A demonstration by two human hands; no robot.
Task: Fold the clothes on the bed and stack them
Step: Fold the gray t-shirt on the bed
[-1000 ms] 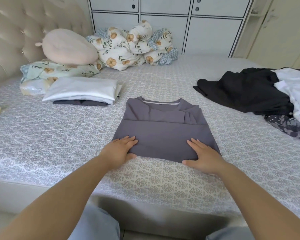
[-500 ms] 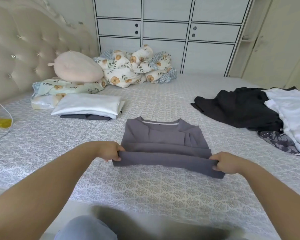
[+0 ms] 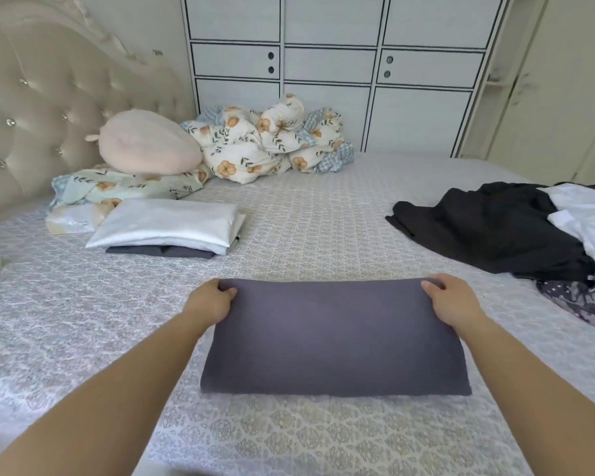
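Both our hands grip the far corners of the folded grey top (image 3: 334, 338): our left hand (image 3: 211, 302) pinches the far left corner, our right hand (image 3: 453, 303) the far right one. From the head view, the top lies flat as a rectangle on the patterned bedspread (image 3: 306, 228). Well to the left sits a stack of folded clothes (image 3: 167, 228), white over dark grey. At the right edge lies a heap of unfolded clothes (image 3: 516, 225), black and white.
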